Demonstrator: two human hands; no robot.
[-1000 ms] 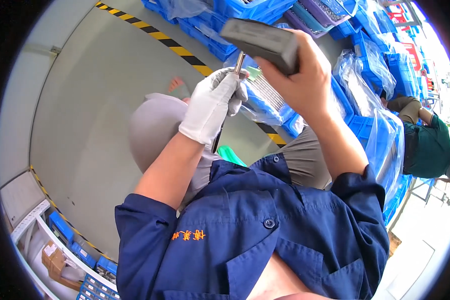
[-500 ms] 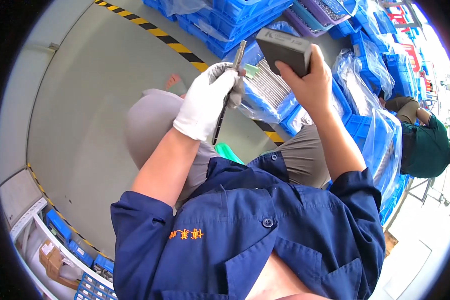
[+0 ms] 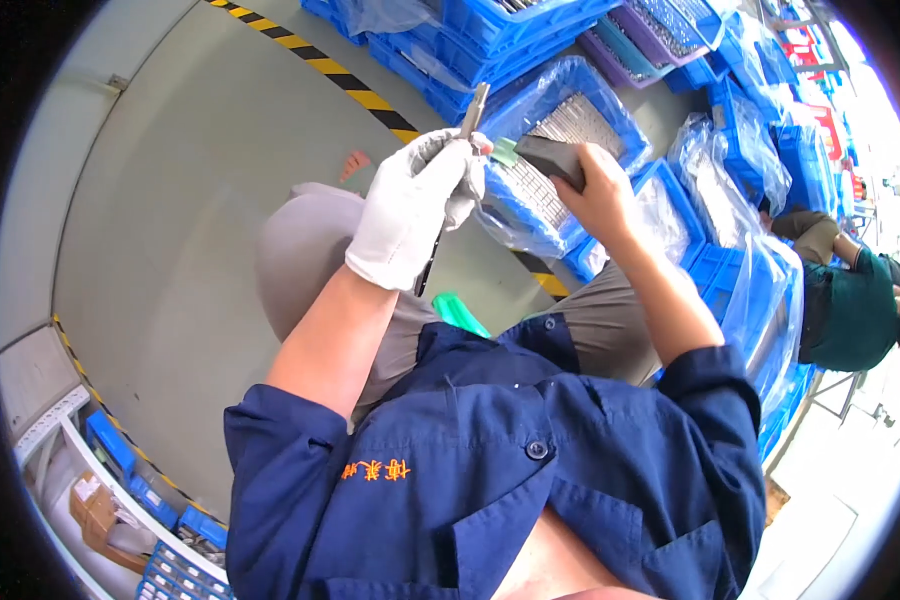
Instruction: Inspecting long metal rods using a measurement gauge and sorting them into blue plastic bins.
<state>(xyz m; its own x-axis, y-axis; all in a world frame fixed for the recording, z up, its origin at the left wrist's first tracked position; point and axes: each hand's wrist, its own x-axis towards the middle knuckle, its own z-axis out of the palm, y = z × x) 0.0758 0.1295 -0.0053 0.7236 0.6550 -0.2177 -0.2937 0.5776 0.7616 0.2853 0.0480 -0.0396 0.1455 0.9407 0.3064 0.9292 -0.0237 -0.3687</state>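
Pinches a bar [image 3: 473, 112] in the gloved left hand [image 3: 408, 203] near the left edge of the crate [image 3: 629, 122] and clasps a block [image 3: 548, 157] in the right hand [image 3: 601, 192] above its middle, perhaps risking nicks to the rods [image 3: 580, 122] beneath from a drop through slack grip.

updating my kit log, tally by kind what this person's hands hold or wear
Metal bar, in the left hand: 1
Dark grey block, in the right hand: 1
White glove, on the left hand: 1
Total: 3
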